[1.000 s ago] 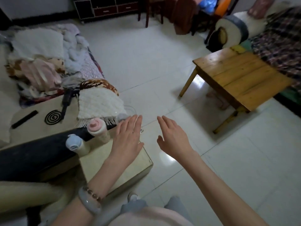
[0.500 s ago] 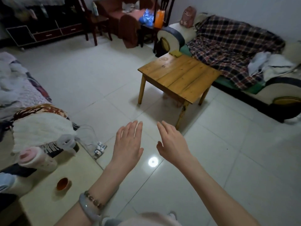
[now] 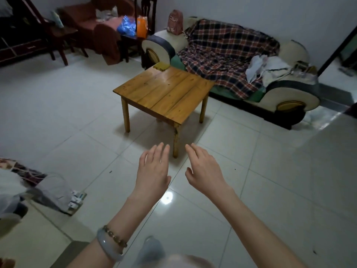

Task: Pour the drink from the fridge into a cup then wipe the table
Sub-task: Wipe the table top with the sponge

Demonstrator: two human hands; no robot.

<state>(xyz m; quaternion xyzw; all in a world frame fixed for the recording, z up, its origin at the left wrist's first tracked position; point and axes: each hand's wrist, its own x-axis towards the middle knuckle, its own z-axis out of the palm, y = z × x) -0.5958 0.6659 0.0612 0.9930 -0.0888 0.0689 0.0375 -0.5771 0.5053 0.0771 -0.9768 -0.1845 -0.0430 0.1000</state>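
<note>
While left hand [image 3: 153,172], right hand [image 3: 205,171] hover, fingers straight — backpack [image 3: 175,22] lettering unreadable.

Glossy pale tile floor [image 3: 270,190] with one bright glare spot [image 3: 167,197]; room is dim, plain white wall [image 3: 251,12] at the back. Low wooden table [image 3: 164,93] mid-room, just beside a cream sofa [image 3: 297,97] with a plaid blanket [image 3: 222,55] draped over it. Brown armchair [image 3: 87,16] and dark wooden chair [image 3: 56,33] far left.

A plaid blanket [image 3: 228,53] drapes a cream sofa [image 3: 293,94] by the wall, a pink backpack [image 3: 175,22] on its armrest; a white power strip [image 3: 76,200] lies on the glossy tiled floor [image 3: 270,190]
</note>
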